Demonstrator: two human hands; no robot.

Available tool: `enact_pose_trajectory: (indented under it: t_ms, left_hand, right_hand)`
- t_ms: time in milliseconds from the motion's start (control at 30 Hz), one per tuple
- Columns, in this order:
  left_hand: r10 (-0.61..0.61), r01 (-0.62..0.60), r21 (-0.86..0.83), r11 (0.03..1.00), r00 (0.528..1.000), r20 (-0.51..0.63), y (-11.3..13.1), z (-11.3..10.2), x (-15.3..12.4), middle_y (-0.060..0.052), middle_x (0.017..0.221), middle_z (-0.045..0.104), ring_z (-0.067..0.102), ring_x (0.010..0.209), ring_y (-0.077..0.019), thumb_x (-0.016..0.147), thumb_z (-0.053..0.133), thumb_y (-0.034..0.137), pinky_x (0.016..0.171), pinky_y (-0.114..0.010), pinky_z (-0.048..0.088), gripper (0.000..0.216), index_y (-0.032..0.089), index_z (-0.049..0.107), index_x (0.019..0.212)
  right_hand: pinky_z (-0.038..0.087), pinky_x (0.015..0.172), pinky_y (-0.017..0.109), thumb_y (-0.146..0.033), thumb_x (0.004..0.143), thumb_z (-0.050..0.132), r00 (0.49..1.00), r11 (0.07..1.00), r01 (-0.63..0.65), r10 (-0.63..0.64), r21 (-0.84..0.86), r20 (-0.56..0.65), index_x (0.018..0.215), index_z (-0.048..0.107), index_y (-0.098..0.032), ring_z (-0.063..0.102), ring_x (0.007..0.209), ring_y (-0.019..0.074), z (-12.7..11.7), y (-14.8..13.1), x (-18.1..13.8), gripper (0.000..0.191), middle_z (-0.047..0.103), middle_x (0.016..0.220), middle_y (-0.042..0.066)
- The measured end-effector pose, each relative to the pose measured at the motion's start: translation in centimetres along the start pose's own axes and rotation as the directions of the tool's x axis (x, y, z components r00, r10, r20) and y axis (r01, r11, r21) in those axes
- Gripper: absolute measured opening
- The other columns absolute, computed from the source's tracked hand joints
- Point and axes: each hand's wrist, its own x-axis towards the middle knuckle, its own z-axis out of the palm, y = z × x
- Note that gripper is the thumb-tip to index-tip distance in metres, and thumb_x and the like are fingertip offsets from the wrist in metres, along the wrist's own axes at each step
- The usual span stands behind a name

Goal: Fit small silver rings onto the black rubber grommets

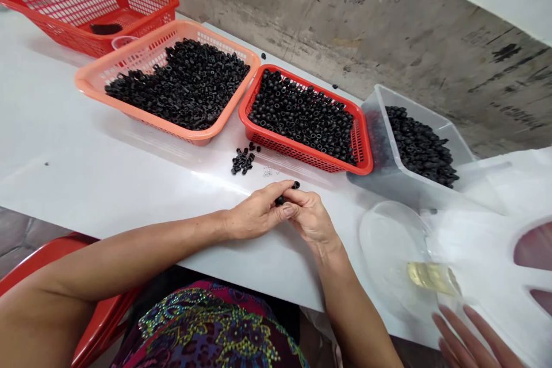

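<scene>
My left hand [259, 211] and my right hand [314, 217] meet over the white table, fingers closed and tips together. A small round black plastic part [295, 185] with a hollow end sticks out at the fingertips. More black plastic [280, 200] shows between the two hands; whether it is a separate piece is hidden. Just beyond the left hand lies a loose heap of small black pieces [242, 161]. Beside that heap are some tiny clear bits [268, 171].
A red basket [302, 158] and an orange basket [190, 137] hold many black parts. Another red basket [88, 40] stands far left. At right are a clear bin [383, 181] of black parts, a clear round lid-like piece [375, 241], a yellowish roll [431, 278] and another person's hand [470, 338].
</scene>
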Motion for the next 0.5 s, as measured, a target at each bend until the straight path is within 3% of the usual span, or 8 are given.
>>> enact_pose_trajectory:
  t_ms: [200, 333, 433, 500]
  left_hand:
    - [-0.042, 0.041, 0.059, 0.997, 0.999, 0.020, -0.3, 0.0, 0.0, -0.016, 0.125, 0.059, 0.057, 0.114, -0.0270, 0.091, 0.048, 0.031, 0.100, -0.049, 0.045, 0.047, 0.015, 0.045, 0.135]
    - [-0.080, 0.081, 0.046, 0.996, 0.996, -0.027, -1.2, 0.1, 0.1, -0.017, 0.127, 0.058, 0.056, 0.116, -0.0284, 0.090, 0.049, 0.034, 0.101, -0.050, 0.044, 0.050, 0.014, 0.046, 0.136]
    - [-0.057, 0.055, -0.028, 0.998, 0.995, -0.084, -2.2, 0.1, 0.3, -0.017, 0.123, 0.059, 0.058, 0.110, -0.0279, 0.088, 0.054, 0.040, 0.097, -0.049, 0.047, 0.060, 0.014, 0.040, 0.140]
    - [-0.011, -0.005, -0.107, 0.994, 0.989, -0.145, -2.7, -0.1, 0.4, -0.016, 0.123, 0.057, 0.060, 0.107, -0.0259, 0.086, 0.057, 0.042, 0.094, -0.047, 0.049, 0.065, 0.017, 0.036, 0.143]
  right_hand:
    - [0.051, 0.079, 0.035, -0.042, 0.071, 0.077, 0.998, 0.999, 0.013, -0.015, -0.036, -0.062, 0.095, 0.076, -0.020, 0.066, 0.082, 0.0217, 0.1, 0.6, 0.2, 0.033, 0.073, 0.086, 0.006]
    - [0.052, 0.078, 0.035, -0.042, 0.073, 0.075, 0.998, 0.998, 0.025, -0.029, -0.061, -0.064, 0.098, 0.075, -0.020, 0.066, 0.080, 0.0209, 0.2, 1.0, 0.4, 0.033, 0.073, 0.085, 0.005]
    - [0.053, 0.083, 0.037, -0.039, 0.079, 0.069, 0.988, 0.978, 0.048, -0.076, -0.202, -0.131, 0.104, 0.073, -0.021, 0.066, 0.086, 0.0208, 0.2, 0.4, 0.1, 0.031, 0.073, 0.093, 0.005]
    - [0.053, 0.085, 0.038, -0.036, 0.083, 0.065, 0.949, 0.915, 0.084, -0.195, -0.395, -0.249, 0.107, 0.071, -0.022, 0.066, 0.087, 0.0201, -0.3, -1.0, -0.6, 0.029, 0.072, 0.095, 0.004]
